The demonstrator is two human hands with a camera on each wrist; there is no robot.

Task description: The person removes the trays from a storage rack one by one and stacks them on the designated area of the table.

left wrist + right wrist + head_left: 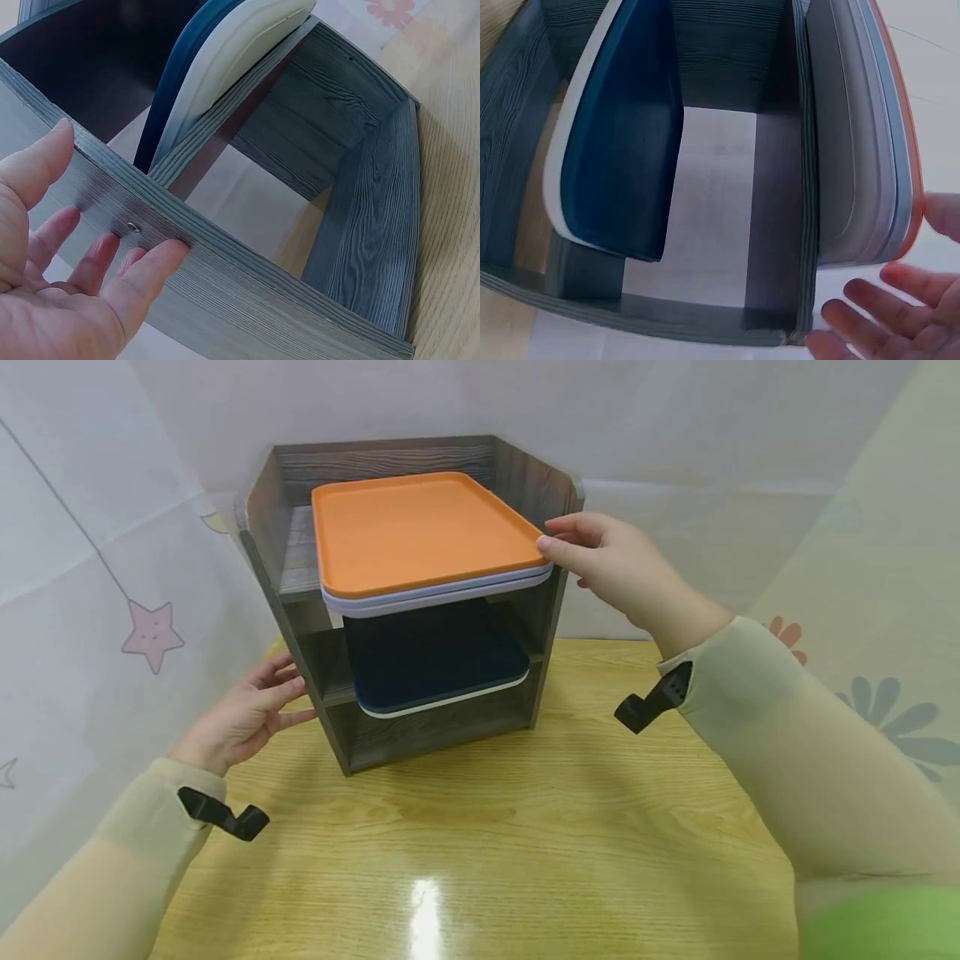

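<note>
A grey wood-grain shelf rack (536, 481) stands on the table. On its top level lies an orange tray (427, 531), over a light blue tray (889, 150) and a pale lavender one (450, 599). A dark navy tray (438, 656) rests on the middle level above a cream tray (232, 60); both jut out at the front. At the orange tray's front right corner is my right hand (615, 560), thumb against the edge and fingers spread loosely by the rack's side. My left hand (247, 718) has its fingertips against the rack's outer left side.
The light wood table (480, 827) extends in front of the rack and to its right. White curtain-like cloth (675, 435) with star and flower prints hangs behind and on both sides. A screw head (133, 228) shows in the rack's left panel.
</note>
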